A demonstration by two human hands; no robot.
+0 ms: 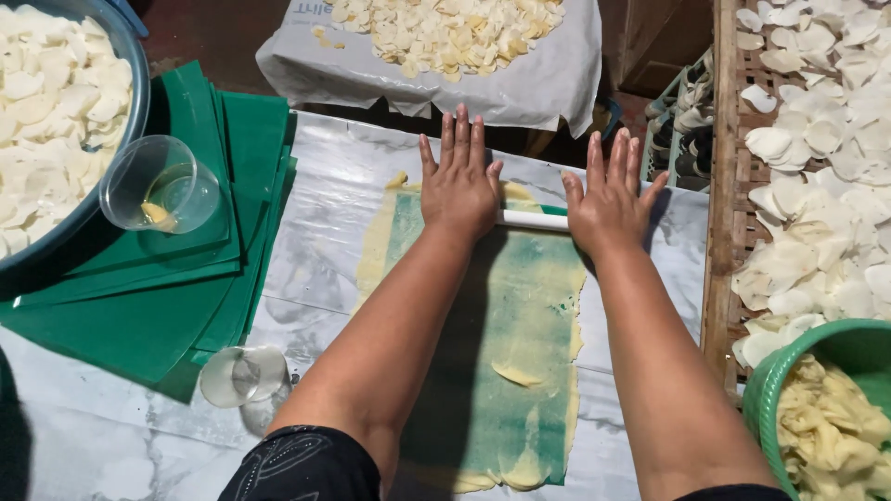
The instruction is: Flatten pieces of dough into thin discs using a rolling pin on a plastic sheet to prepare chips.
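Head view shows us a metal bowl point(130, 65) of pale slices at far left, a clear cup point(160, 184) with a little yellow liquid on stacked green sheets point(139, 306), and a green basket point(840, 348) of yellowish pieces at right. Our left hand point(459, 190) and right hand point(608, 206) press flat, fingers spread and unclenched, on a white rolling pin point(532, 220). Beneath it, thin yellow dough point(520, 325) lies smeared over a green sheet on the worktop point(111, 445).

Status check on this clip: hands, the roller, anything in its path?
Left hand and right hand flat, palms down on white roller. Roller at far end of green sheet smeared with thin yellow dough. Nothing blocking its path.
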